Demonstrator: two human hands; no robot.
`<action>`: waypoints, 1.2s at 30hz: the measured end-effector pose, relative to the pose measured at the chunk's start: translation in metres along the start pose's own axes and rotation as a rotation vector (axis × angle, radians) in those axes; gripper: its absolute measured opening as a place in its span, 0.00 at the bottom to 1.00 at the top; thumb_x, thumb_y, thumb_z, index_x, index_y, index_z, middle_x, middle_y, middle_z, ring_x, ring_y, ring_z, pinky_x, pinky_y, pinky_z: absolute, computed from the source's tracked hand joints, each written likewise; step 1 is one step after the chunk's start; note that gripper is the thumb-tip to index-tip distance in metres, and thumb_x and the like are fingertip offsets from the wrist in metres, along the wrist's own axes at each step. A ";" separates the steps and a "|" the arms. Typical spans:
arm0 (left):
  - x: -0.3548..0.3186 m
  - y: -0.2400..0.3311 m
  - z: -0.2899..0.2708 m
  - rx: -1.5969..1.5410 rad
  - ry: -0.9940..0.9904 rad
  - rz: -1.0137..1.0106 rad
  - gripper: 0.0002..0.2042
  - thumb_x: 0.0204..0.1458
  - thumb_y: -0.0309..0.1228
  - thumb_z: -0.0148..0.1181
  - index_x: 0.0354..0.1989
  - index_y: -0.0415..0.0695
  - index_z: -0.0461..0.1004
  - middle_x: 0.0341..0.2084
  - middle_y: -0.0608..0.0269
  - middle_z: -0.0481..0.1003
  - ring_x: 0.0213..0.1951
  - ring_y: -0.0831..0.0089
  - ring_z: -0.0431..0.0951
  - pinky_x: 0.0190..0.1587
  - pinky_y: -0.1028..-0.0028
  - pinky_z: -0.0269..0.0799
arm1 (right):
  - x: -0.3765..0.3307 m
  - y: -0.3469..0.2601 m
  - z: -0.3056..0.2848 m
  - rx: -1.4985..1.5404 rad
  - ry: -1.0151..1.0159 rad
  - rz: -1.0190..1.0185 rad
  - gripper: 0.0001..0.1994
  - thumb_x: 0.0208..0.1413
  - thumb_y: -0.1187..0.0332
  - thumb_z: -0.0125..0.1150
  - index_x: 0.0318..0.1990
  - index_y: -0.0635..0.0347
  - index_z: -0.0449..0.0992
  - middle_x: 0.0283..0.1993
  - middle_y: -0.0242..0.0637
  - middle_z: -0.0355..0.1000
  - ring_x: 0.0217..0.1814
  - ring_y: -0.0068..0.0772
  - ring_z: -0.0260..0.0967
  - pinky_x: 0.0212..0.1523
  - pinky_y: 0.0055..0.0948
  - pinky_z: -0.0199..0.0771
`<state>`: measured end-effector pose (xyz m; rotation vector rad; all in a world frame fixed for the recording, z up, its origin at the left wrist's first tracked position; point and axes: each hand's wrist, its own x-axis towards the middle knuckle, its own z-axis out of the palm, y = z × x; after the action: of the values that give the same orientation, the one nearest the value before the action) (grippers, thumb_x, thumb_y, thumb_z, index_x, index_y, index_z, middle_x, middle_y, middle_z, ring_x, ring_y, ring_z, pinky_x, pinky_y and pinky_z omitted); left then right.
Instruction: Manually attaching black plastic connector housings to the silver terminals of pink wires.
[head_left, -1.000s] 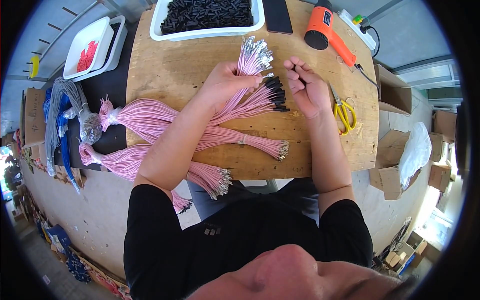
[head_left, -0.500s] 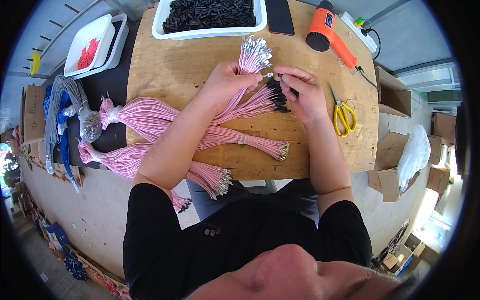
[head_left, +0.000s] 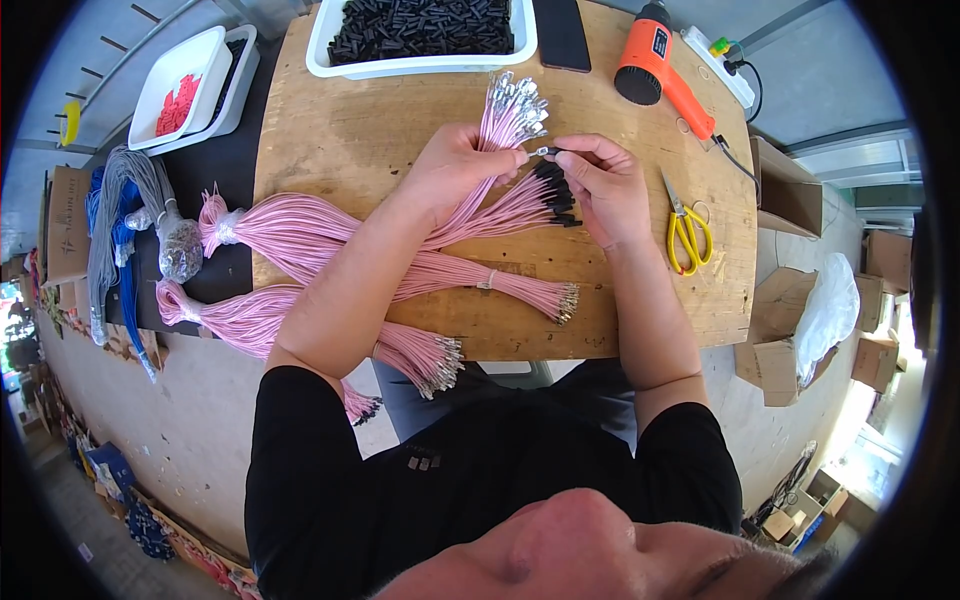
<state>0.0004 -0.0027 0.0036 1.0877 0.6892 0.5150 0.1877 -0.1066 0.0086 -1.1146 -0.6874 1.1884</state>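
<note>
My left hand is closed round a bundle of pink wires, whose silvery metal terminals fan out above the thumb. Pinched at its fingertips, a single terminal sticks out toward the right. A small black sleeve sits at the end of that terminal, gripped between the thumb and forefinger of my right hand. How far the sleeve covers the terminal is too small to tell. Just below, pink wires with black sleeved ends lie on the wooden table.
A white tub of black sleeves stands at the back beside a dark phone. An orange heat gun and yellow-handled scissors lie to the right. More pink wire bundles and grey wires are on the left.
My right hand has brought the black sleeve left to the terminal, closing the small gap between them. The left hand with the wires has barely shifted.
</note>
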 end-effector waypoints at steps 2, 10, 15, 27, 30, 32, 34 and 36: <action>0.000 0.000 0.000 0.011 -0.004 0.007 0.08 0.51 0.25 0.67 0.38 0.33 0.78 0.27 0.62 0.77 0.29 0.76 0.74 0.34 0.76 0.69 | 0.000 0.000 0.000 -0.030 0.000 -0.031 0.09 0.57 0.79 0.63 0.46 0.67 0.80 0.30 0.26 0.73 0.23 0.10 0.55 0.23 0.14 0.51; -0.001 0.000 -0.001 0.058 0.005 0.015 0.08 0.51 0.25 0.68 0.37 0.34 0.79 0.26 0.63 0.77 0.28 0.77 0.74 0.34 0.77 0.69 | -0.002 -0.003 0.005 -0.044 0.041 -0.011 0.09 0.57 0.79 0.63 0.45 0.68 0.80 0.29 0.25 0.72 0.23 0.10 0.54 0.23 0.14 0.51; 0.000 0.000 -0.001 0.092 0.011 0.002 0.08 0.51 0.25 0.68 0.36 0.35 0.79 0.26 0.64 0.77 0.28 0.78 0.74 0.34 0.78 0.69 | -0.002 -0.001 0.001 -0.094 0.013 -0.056 0.08 0.57 0.80 0.63 0.44 0.66 0.81 0.29 0.24 0.73 0.24 0.10 0.55 0.23 0.14 0.52; 0.008 -0.006 0.004 0.035 -0.040 -0.015 0.11 0.50 0.28 0.71 0.38 0.37 0.79 0.28 0.63 0.79 0.30 0.76 0.77 0.36 0.76 0.73 | -0.008 -0.008 0.001 -0.277 0.047 -0.136 0.07 0.57 0.80 0.63 0.41 0.65 0.83 0.37 0.33 0.80 0.35 0.17 0.72 0.37 0.17 0.74; 0.002 -0.011 -0.009 0.112 0.040 -0.012 0.12 0.51 0.31 0.71 0.40 0.37 0.80 0.31 0.62 0.80 0.32 0.76 0.79 0.36 0.76 0.74 | -0.001 0.003 0.001 -0.375 -0.023 -0.196 0.06 0.59 0.77 0.63 0.42 0.63 0.83 0.39 0.33 0.80 0.41 0.20 0.74 0.45 0.21 0.77; -0.001 -0.005 -0.001 0.135 0.135 -0.071 0.12 0.51 0.30 0.70 0.42 0.39 0.79 0.31 0.64 0.79 0.31 0.76 0.79 0.35 0.76 0.74 | 0.002 0.004 -0.009 -0.449 -0.028 -0.236 0.06 0.57 0.76 0.65 0.41 0.62 0.84 0.40 0.33 0.81 0.41 0.19 0.75 0.45 0.22 0.77; 0.005 -0.019 -0.014 0.109 0.142 -0.003 0.11 0.52 0.28 0.69 0.42 0.40 0.78 0.29 0.65 0.78 0.28 0.76 0.77 0.32 0.77 0.73 | 0.003 0.006 -0.007 -0.363 -0.049 -0.276 0.07 0.55 0.76 0.66 0.42 0.61 0.83 0.40 0.33 0.81 0.42 0.19 0.75 0.45 0.23 0.76; 0.005 -0.018 -0.017 0.072 0.180 -0.018 0.10 0.54 0.24 0.65 0.44 0.40 0.76 0.28 0.65 0.76 0.30 0.77 0.75 0.35 0.77 0.71 | -0.001 -0.005 -0.002 -0.281 -0.073 -0.257 0.08 0.55 0.74 0.67 0.43 0.61 0.83 0.39 0.33 0.81 0.43 0.19 0.75 0.47 0.23 0.75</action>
<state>-0.0074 0.0045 -0.0191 1.1104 0.8795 0.5811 0.1910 -0.1086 0.0125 -1.1769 -1.0453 0.9347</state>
